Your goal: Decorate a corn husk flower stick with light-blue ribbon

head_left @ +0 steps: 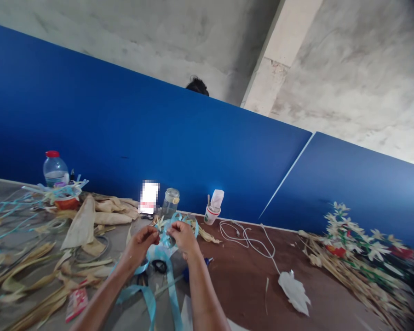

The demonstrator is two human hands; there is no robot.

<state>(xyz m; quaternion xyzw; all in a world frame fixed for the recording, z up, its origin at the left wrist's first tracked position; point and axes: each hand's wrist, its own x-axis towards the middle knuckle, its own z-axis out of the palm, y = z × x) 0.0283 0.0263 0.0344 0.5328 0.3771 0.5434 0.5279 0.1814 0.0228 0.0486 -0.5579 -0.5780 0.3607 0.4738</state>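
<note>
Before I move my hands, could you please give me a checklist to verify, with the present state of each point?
1. Right hand at the blue ribbon: ok.
2. Left hand gripping the ribbon firmly: cannot tell.
3. Ribbon ends both in sight: cannot tell, strips run out of the picture below.
4. Work area free of clutter: not ok, a black looped object lies just below the hands.
5. Clear jar standing upright: ok.
6. White cable apart from the hands: ok.

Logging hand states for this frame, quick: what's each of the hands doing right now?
Left hand: fingers curled beside the light-blue ribbon; grip can't be told.
Right hand: closed, seemingly pinching the ribbon.
</note>
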